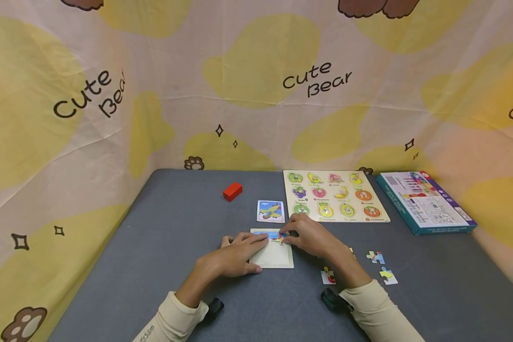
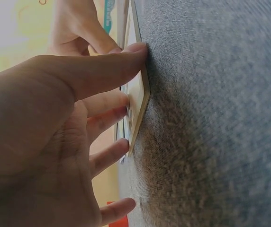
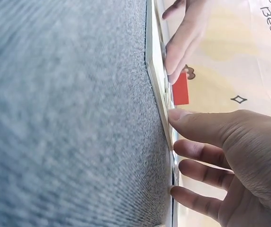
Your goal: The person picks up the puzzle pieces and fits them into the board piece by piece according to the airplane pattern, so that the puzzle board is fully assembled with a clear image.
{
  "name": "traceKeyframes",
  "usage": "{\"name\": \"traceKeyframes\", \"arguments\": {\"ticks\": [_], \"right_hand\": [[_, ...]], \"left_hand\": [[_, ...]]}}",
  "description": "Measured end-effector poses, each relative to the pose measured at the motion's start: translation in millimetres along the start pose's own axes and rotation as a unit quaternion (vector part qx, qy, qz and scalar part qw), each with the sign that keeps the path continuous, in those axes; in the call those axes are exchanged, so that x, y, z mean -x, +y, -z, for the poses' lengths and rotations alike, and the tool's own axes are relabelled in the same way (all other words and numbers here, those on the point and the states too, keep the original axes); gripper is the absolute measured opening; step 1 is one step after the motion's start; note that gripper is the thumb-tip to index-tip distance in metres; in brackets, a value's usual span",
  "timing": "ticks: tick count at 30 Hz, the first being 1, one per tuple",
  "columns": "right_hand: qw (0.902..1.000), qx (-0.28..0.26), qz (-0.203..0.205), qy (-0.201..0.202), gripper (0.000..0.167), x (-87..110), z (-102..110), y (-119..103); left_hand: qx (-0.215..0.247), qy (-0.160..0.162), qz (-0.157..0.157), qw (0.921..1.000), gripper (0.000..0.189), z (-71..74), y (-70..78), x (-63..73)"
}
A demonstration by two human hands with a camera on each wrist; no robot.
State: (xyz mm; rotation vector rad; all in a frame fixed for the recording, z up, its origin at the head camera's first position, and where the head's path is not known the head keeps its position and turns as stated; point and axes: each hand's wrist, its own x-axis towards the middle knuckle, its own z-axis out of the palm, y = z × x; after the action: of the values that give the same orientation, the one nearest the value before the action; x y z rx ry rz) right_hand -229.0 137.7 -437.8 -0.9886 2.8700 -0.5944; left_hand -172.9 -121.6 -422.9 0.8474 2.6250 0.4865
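A small cream puzzle tray lies flat on the table, with blue-and-coloured puzzle pieces along its far side. My left hand rests on the tray's left part with fingers extended; its thumb lies at the near edge. At the far right corner, my right hand pinches a puzzle piece between thumb and index finger. Its other fingers are bent near the tray, and the piece is mostly hidden. Beyond the tray lies a picture card showing a yellow airplane.
Loose puzzle pieces lie right of the tray, some partly behind my right forearm. A red block stands farther left. At the back right are a fruit picture board and a teal-edged box. A printed cloth hangs behind the table.
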Motion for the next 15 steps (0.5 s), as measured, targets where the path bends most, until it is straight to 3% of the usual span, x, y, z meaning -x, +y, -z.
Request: {"name": "traceKeyframes", "arguments": {"ticks": [15], "right_hand": [[0.9996, -0.002, 0.024, 0.016, 0.020, 0.1, -1.7, -1.5]], "left_hand": [[0.012, 0.007, 0.006, 0.9999, 0.071, 0.1, 0.7, -1.4]]}}
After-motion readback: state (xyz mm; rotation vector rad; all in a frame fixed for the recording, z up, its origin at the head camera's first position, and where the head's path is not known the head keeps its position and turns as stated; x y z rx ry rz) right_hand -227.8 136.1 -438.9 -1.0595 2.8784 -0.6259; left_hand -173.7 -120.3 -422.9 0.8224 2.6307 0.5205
